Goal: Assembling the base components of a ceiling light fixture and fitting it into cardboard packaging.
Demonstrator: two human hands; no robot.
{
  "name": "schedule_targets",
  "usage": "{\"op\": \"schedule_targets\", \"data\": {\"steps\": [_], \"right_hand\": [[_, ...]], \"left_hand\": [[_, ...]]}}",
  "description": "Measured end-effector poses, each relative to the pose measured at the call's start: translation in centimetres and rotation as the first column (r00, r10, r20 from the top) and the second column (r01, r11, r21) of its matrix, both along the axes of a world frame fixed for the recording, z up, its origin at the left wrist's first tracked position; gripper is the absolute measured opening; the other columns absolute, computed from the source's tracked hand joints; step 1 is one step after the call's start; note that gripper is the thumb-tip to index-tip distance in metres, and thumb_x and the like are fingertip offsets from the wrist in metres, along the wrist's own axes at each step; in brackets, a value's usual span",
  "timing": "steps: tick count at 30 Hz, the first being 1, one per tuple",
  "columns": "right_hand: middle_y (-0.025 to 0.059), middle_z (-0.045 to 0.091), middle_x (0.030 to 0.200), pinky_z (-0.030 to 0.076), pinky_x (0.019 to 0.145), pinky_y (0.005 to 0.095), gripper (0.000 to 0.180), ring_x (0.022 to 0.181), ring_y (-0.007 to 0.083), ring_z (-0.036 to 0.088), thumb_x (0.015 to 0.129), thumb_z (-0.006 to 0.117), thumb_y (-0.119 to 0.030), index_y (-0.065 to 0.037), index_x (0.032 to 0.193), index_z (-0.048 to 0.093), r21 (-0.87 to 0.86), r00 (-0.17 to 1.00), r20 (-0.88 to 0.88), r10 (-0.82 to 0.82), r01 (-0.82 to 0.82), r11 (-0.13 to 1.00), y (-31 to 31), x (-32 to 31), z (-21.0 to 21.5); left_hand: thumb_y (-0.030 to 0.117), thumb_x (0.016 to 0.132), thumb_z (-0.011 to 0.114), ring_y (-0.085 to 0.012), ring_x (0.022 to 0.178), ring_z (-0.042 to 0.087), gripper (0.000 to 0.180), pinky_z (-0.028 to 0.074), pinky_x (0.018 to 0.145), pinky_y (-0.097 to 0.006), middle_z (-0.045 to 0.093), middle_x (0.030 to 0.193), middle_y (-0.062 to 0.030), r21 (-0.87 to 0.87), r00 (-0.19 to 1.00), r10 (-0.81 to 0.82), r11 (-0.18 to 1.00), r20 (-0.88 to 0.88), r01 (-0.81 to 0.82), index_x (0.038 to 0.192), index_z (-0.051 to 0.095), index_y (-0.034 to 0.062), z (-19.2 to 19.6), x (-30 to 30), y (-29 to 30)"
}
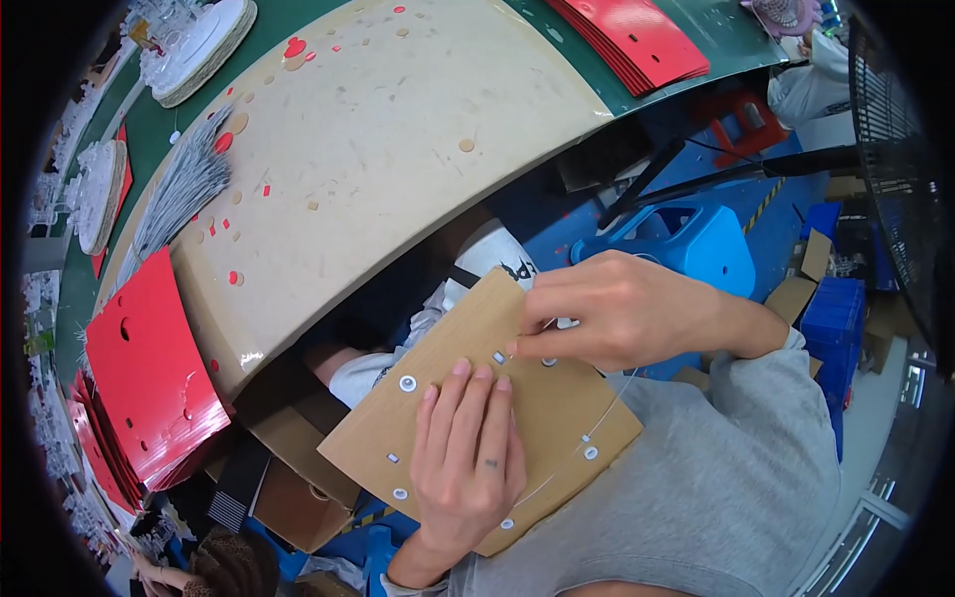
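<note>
The brown board (567, 408) is tipped at a slant in front of the person's grey shirt (696, 458), below the table's edge. The step now looks like working a thin string through the small holes in the board. The right hand (607, 308) has its fingers pinched together at the board, near the top end. They hide what is between them, so I cannot tell if they grip the string. The left hand (468, 458) lies flat on the board with its fingers out straight, pressing and not clutching anything. At least 5 white rings (408, 383) sit on the board. The thin string (538, 487) runs along the side nearest the shirt. I think the next move calls for a steady board, a good pinch and a gentle pull.

The big tan-topped table (348, 119) is past the board. A blue stool (721, 259) is behind the right hand. Red sheets (159, 368) and a bunch of grey strips (184, 189) are at the left. Tiny red bits (294, 47) dot the table. Nothing big blocks the hands, but the loose string could snag.
</note>
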State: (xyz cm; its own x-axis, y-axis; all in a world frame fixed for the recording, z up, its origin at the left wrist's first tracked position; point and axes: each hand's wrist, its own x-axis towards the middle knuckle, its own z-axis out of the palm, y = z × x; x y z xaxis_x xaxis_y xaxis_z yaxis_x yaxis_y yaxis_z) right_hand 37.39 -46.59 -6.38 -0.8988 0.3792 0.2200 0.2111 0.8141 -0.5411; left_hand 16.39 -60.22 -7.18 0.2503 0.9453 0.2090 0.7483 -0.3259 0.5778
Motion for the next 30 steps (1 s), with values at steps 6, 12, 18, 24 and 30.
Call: {"op": "schedule_targets", "data": {"steps": [6,12,18,24,30], "right_hand": [[0.0091,0.064,0.088,0.054,0.056,0.0304,0.025,0.076,0.0225,0.067,0.074,0.072,-0.007,0.000,0.097,0.072,0.003,0.989,-0.119,0.089,-0.089,0.996,-0.7,-0.1,-0.4],[0.0107,0.067,0.094,0.056,0.059,0.0311,0.028,0.078,0.0229,0.068,0.071,0.074,-0.005,0.001,0.098,0.072,0.205,0.979,-0.093,-0.182,0.198,0.958,-0.1,-0.1,-0.9],[0.0125,0.066,0.096,0.057,0.064,0.0317,0.032,0.085,0.0239,0.068,0.068,0.074,-0.006,0.002,0.099,0.071,0.110,0.999,-0.036,0.000,0.004,0.994,-0.6,-0.5,-0.6],[0.0126,0.063,0.096,0.058,0.066,0.0321,0.031,0.087,0.0245,0.066,0.072,0.070,-0.008,0.004,0.101,0.070,0.178,1.000,0.017,-0.001,-0.002,0.984,-0.7,-0.6,-0.6],[0.0112,0.060,0.093,0.051,0.061,0.0283,0.034,0.087,0.0222,0.062,0.075,0.068,-0.009,0.008,0.105,0.069,0.267,0.994,0.099,0.054,-0.079,0.961,-1.0,-0.7,-0.2]], "left_hand": [[-0.006,0.079,0.070,-0.0379,0.122,0.064,0.038,0.048,0.106,-0.052,0.069,0.121,-0.0184,-0.016,1.000,0.020,1.000,0.003,-0.020,0.117,0.071,-0.0040,0.0,-0.4,0.5],[-0.005,0.079,0.070,-0.0382,0.123,0.063,0.039,0.047,0.107,-0.053,0.069,0.121,-0.0185,-0.028,1.000,0.021,0.999,0.018,-0.020,0.118,0.071,-0.0040,-0.1,-0.5,0.5],[-0.003,0.081,0.071,-0.0386,0.123,0.063,0.038,0.048,0.105,-0.051,0.068,0.122,-0.0204,-0.017,1.000,0.002,1.000,0.002,-0.002,0.119,0.070,-0.0058,-0.2,-0.8,0.5],[-0.002,0.083,0.071,-0.0382,0.124,0.063,0.037,0.049,0.104,-0.049,0.067,0.124,-0.0218,-0.026,0.999,-0.035,0.999,-0.033,0.034,0.119,0.070,-0.0077,-0.1,-0.9,0.7],[-0.006,0.079,0.070,-0.0398,0.124,0.061,0.041,0.049,0.104,-0.051,0.066,0.125,-0.0211,-0.038,1.000,-0.026,0.999,-0.014,0.025,0.121,0.069,-0.0075,-0.4,-1.1,0.5]]}}
